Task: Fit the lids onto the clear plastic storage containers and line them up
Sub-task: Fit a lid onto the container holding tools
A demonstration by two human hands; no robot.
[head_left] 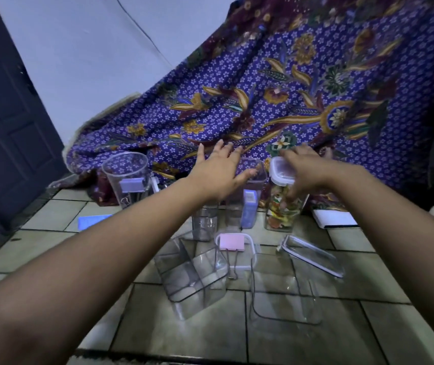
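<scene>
We start with the filled container, a tall square jar of clear plastic that stands on the glossy tiled floor just in front of the cloth. It is packed with colourful pieces we cannot identify. A clear lid with a white rim sits on its top. The right hand lies over that lid, but blur smears it, so we cannot tell whether it grips or merely rests there. Just to the left stands an open tall container with rounded corners. A lilac binder clip shows at its front wall, and any print on the clip is too small to read. The left hand is spread flat above this container's mouth, fingers straight and apart, holding nothing. Its thumb lies across the rim, though we cannot confirm contact. A shorter clear container is partly hidden beneath the left wrist. Farther left, a wider round-mouthed container carries a second lilac clip. Nearer us are two lidless clear boxes: a tipped box, and an upright box whose walls almost vanish against the tiles. Beyond them a pink binder clip rests on a white-rimmed loose lid, and a tilted clear lid lies to its right. Behind everything hangs a purple floral batik cloth, and a dark panelled door is cut off at the left.
</scene>
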